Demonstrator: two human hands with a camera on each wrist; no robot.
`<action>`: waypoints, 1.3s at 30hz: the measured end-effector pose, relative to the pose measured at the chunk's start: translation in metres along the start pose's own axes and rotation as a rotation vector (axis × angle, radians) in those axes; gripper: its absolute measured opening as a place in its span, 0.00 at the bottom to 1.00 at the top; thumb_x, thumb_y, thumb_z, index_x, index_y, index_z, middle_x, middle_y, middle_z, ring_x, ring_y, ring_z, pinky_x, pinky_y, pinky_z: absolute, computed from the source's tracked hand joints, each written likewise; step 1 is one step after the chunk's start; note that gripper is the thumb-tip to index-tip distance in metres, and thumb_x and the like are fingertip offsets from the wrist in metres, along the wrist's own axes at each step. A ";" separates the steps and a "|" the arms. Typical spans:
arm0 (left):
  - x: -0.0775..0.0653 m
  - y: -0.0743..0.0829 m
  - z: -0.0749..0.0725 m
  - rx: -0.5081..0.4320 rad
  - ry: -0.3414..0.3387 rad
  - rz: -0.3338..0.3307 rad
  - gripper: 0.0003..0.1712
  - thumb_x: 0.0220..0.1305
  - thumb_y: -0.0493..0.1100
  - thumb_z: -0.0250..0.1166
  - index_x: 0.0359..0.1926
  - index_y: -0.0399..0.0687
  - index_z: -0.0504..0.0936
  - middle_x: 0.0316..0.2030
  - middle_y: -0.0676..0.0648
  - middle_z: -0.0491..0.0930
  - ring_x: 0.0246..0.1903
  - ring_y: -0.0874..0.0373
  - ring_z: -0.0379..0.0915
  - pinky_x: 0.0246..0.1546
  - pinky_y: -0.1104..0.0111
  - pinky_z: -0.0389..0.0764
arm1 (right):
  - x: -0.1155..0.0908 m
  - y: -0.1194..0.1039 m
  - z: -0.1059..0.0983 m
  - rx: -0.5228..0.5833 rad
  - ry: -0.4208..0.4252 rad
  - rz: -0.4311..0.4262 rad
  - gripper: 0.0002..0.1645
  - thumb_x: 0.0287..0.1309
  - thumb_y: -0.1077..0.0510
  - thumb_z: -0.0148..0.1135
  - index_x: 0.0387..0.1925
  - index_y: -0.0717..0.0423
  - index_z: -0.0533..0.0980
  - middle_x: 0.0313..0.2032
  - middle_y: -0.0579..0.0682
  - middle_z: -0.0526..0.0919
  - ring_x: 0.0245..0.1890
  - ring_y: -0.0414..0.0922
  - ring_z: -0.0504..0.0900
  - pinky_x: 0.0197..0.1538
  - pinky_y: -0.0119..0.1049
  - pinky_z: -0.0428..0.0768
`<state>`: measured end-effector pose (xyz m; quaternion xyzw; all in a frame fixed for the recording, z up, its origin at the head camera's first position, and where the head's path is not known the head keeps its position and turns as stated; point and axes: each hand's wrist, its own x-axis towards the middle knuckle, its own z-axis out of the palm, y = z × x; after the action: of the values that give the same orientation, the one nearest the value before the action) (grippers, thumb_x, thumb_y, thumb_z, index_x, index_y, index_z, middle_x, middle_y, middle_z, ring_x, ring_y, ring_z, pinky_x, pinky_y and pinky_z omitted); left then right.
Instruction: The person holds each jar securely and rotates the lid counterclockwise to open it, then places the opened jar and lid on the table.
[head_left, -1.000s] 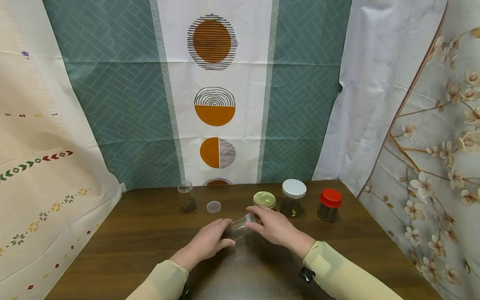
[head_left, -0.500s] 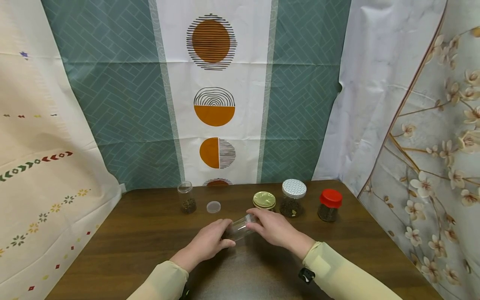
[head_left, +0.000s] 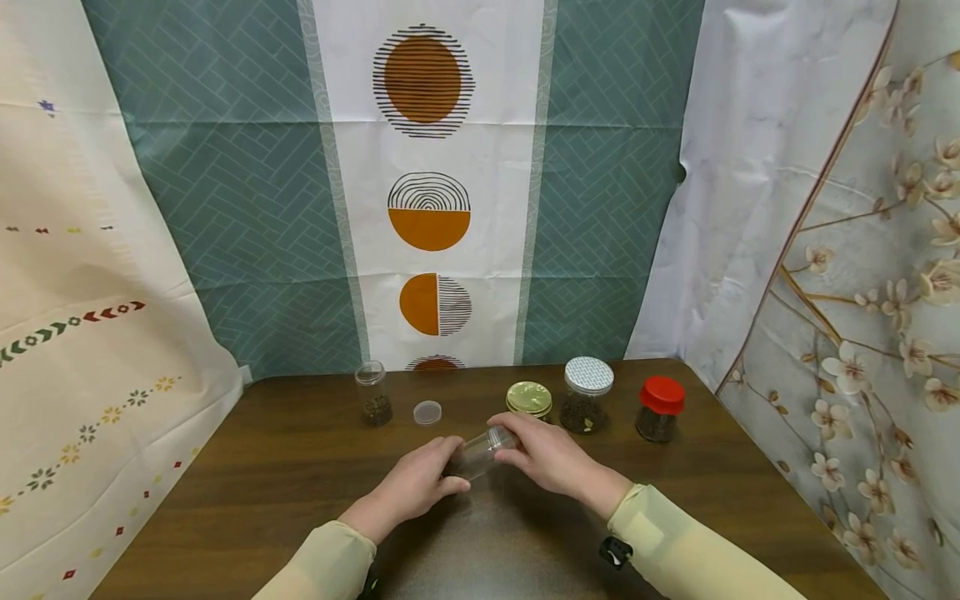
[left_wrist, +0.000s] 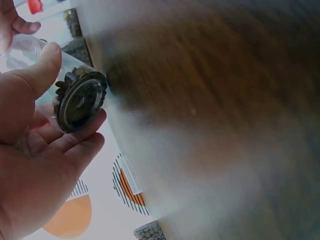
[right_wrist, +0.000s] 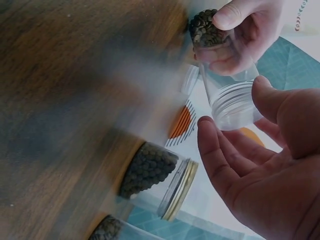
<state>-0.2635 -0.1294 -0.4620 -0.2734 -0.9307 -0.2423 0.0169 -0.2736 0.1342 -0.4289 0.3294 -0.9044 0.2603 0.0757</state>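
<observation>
A clear jar point(head_left: 474, 457) with dark seed-like pieces point(right_wrist: 206, 30) at its bottom is held between both hands over the middle of the table, tilted with its top toward the right. My left hand point(head_left: 417, 481) grips it around the lower part, thumb on one side and fingers on the other. At the other end, my right hand point(head_left: 551, 454) has thumb and fingertips around the ridged clear top point(right_wrist: 235, 102). In the left wrist view the jar's round base point(left_wrist: 81, 102) faces the camera, beside the fingers.
On the wooden table point(head_left: 300, 467), an uncapped clear jar point(head_left: 374, 396) stands at the back left beside a loose translucent lid point(head_left: 427, 412). Back right are a gold-lidded jar point(head_left: 529, 398), a white-lidded jar point(head_left: 587, 396) and a red-lidded jar point(head_left: 659, 408). Patterned cloths hang behind.
The right fingers have shifted slightly at the jar's top. My left hand keeps its grip in the same place, and the jars on the table have not moved.
</observation>
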 end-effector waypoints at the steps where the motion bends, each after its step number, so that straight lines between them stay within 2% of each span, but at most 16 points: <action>1: 0.000 0.000 0.000 -0.001 0.001 0.000 0.29 0.71 0.49 0.78 0.65 0.43 0.79 0.51 0.49 0.81 0.48 0.53 0.80 0.52 0.48 0.83 | 0.000 0.000 0.000 0.007 0.001 -0.006 0.25 0.75 0.54 0.73 0.68 0.51 0.79 0.56 0.50 0.86 0.45 0.47 0.88 0.45 0.49 0.84; 8: -0.001 0.000 0.000 0.000 0.007 0.005 0.28 0.71 0.48 0.79 0.63 0.43 0.78 0.49 0.50 0.81 0.44 0.55 0.79 0.49 0.49 0.83 | -0.001 -0.001 -0.001 0.025 -0.010 -0.019 0.27 0.73 0.57 0.75 0.68 0.48 0.77 0.58 0.47 0.84 0.50 0.49 0.87 0.51 0.52 0.84; 16: -0.001 0.000 0.000 0.000 0.009 0.007 0.27 0.71 0.48 0.78 0.63 0.44 0.79 0.49 0.51 0.81 0.44 0.56 0.79 0.49 0.50 0.83 | 0.000 -0.002 -0.002 0.039 -0.010 -0.035 0.28 0.69 0.60 0.77 0.66 0.47 0.77 0.57 0.48 0.83 0.49 0.50 0.87 0.51 0.51 0.84; 24: -0.001 0.001 0.000 0.005 0.003 0.009 0.26 0.71 0.48 0.78 0.62 0.44 0.79 0.49 0.49 0.81 0.44 0.55 0.79 0.49 0.50 0.83 | 0.004 -0.004 0.000 0.038 -0.018 0.107 0.29 0.77 0.43 0.70 0.71 0.49 0.78 0.61 0.51 0.84 0.53 0.51 0.87 0.55 0.56 0.84; 28: -0.002 0.001 0.000 0.004 0.003 0.013 0.26 0.71 0.48 0.78 0.61 0.45 0.79 0.48 0.50 0.80 0.44 0.56 0.78 0.49 0.50 0.83 | 0.005 -0.005 0.001 0.017 -0.030 0.149 0.28 0.79 0.42 0.67 0.69 0.52 0.79 0.58 0.52 0.86 0.55 0.50 0.87 0.56 0.57 0.84; 32: -0.002 0.001 0.000 0.004 0.001 0.011 0.25 0.71 0.48 0.79 0.61 0.45 0.79 0.48 0.51 0.80 0.44 0.56 0.78 0.49 0.50 0.83 | 0.006 -0.005 0.002 0.015 -0.045 0.140 0.27 0.80 0.43 0.66 0.68 0.54 0.80 0.54 0.50 0.87 0.52 0.49 0.87 0.54 0.56 0.84; 39: -0.001 -0.001 0.001 0.011 -0.002 0.016 0.25 0.71 0.48 0.79 0.61 0.46 0.78 0.47 0.52 0.79 0.43 0.57 0.77 0.48 0.51 0.82 | 0.005 -0.003 0.001 0.017 -0.027 0.082 0.24 0.79 0.46 0.69 0.66 0.53 0.80 0.56 0.50 0.86 0.50 0.47 0.86 0.52 0.54 0.84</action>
<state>-0.2626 -0.1302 -0.4632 -0.2809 -0.9299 -0.2367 0.0195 -0.2757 0.1287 -0.4271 0.2960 -0.9159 0.2665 0.0501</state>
